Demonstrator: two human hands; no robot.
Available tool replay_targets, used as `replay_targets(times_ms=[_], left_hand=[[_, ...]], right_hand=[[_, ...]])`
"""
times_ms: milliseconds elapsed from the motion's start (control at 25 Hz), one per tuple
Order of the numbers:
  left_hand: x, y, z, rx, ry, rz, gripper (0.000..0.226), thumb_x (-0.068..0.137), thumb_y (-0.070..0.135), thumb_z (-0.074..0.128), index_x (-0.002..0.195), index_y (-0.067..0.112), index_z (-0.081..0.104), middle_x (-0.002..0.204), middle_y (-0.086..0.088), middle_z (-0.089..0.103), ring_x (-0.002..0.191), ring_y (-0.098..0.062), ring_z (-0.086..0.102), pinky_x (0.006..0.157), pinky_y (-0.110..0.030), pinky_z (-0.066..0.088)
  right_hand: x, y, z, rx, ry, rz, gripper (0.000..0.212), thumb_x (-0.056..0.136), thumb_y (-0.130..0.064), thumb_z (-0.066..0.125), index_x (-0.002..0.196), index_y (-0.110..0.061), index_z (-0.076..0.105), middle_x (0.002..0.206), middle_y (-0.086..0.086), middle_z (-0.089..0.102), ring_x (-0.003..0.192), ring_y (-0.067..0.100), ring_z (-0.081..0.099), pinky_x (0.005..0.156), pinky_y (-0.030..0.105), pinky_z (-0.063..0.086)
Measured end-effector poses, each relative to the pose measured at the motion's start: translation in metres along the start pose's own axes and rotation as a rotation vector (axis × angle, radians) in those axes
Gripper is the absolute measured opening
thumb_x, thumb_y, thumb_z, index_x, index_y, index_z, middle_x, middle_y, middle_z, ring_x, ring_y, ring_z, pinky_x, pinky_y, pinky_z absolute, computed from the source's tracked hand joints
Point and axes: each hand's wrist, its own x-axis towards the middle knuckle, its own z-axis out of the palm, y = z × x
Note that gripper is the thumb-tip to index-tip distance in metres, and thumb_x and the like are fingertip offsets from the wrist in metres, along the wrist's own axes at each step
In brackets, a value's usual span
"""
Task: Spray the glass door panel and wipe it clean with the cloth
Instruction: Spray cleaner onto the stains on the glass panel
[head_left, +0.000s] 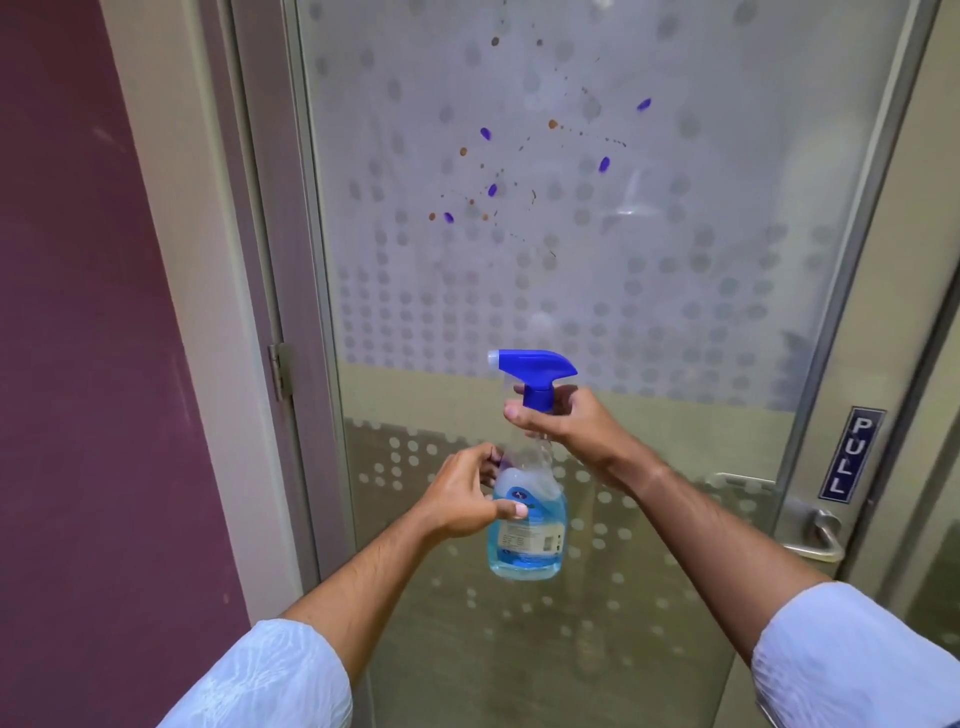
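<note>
Early stage, spraying not yet evident. Bottle (527, 525) upright before glass panel (597, 234), nozzle toward it. Right hand (563, 423) wrapped round neck under blue trigger head (535, 369); left hand (467, 496) gripping body. Purple and brown spots (493, 189) on frosted glass, seemingly dry and unwiped. Cloth out of view. Remaining, by appearance: spraying, then wiping. Door handle (815, 530) lower right.

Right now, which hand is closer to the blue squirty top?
Right. The right hand grips the neck just under the blue trigger head. The left hand holds the bottle lower down, on its body.
</note>
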Motion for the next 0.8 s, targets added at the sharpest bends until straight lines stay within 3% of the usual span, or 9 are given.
replay_targets(times_ms=[80,160,280,400,520,640,800], left_hand=[[0.005,0.0,-0.004,-0.01,-0.022,0.0,0.054,0.055,0.025,0.089,0.1,0.021,0.06,0.1,0.003,0.07,0.095,-0.014,0.068,0.085,-0.039,0.058],[0.012,-0.002,-0.01,-0.024,-0.034,0.009,0.054,0.054,0.028,0.089,0.098,0.023,0.06,0.1,0.004,0.07,0.095,-0.014,0.068,0.086,-0.039,0.058],[0.023,-0.005,-0.023,-0.046,-0.078,0.025,0.057,0.052,0.032,0.089,0.101,0.023,0.061,0.103,0.002,0.071,0.097,-0.014,0.069,0.087,-0.041,0.058],[0.037,-0.011,-0.039,-0.1,-0.152,0.048,0.058,0.055,0.025,0.089,0.105,0.018,0.061,0.107,-0.005,0.07,0.102,-0.02,0.067,0.087,-0.041,0.058],[0.051,-0.019,-0.058,-0.139,-0.235,0.096,0.054,0.06,0.018,0.088,0.105,0.018,0.059,0.11,-0.009,0.067,0.106,-0.024,0.066,0.086,-0.036,0.059],[0.067,-0.022,-0.078,-0.173,-0.305,0.147,0.05,0.064,0.009,0.087,0.104,0.019,0.059,0.11,-0.011,0.067,0.106,-0.027,0.066,0.086,-0.034,0.059],[0.08,-0.023,-0.108,-0.118,-0.304,0.255,0.051,0.069,0.015,0.085,0.114,0.016,0.061,0.107,-0.002,0.068,0.096,-0.014,0.067,0.084,-0.025,0.058]], right_hand=[[0.015,-0.009,0.005,0.07,-0.024,-0.029,0.046,0.07,-0.041,0.086,0.095,-0.008,0.066,0.087,0.003,0.063,0.085,0.02,0.056,0.082,0.042,0.049],[0.025,-0.017,0.012,0.13,-0.041,-0.027,0.056,0.069,-0.041,0.086,0.102,-0.002,0.065,0.093,0.014,0.059,0.092,0.025,0.056,0.096,0.054,0.048],[0.038,-0.025,0.021,0.238,-0.007,-0.006,0.053,0.078,-0.026,0.081,0.118,0.003,0.064,0.123,0.031,0.062,0.119,0.036,0.061,0.107,0.051,0.044],[0.054,-0.029,0.032,0.3,0.022,0.011,0.048,0.082,-0.02,0.072,0.115,0.013,0.06,0.124,0.037,0.055,0.119,0.043,0.056,0.106,0.051,0.044],[0.07,-0.036,0.048,0.31,0.089,0.028,0.033,0.084,-0.019,0.071,0.111,-0.001,0.069,0.12,0.026,0.066,0.114,0.032,0.065,0.1,0.041,0.052],[0.086,-0.044,0.059,0.331,0.19,0.036,0.028,0.088,-0.014,0.069,0.113,-0.002,0.069,0.117,0.02,0.07,0.112,0.029,0.067,0.097,0.038,0.054],[0.104,-0.06,0.078,0.276,0.329,-0.001,0.034,0.086,-0.015,0.072,0.115,0.001,0.067,0.115,0.021,0.07,0.11,0.029,0.068,0.096,0.039,0.055]])
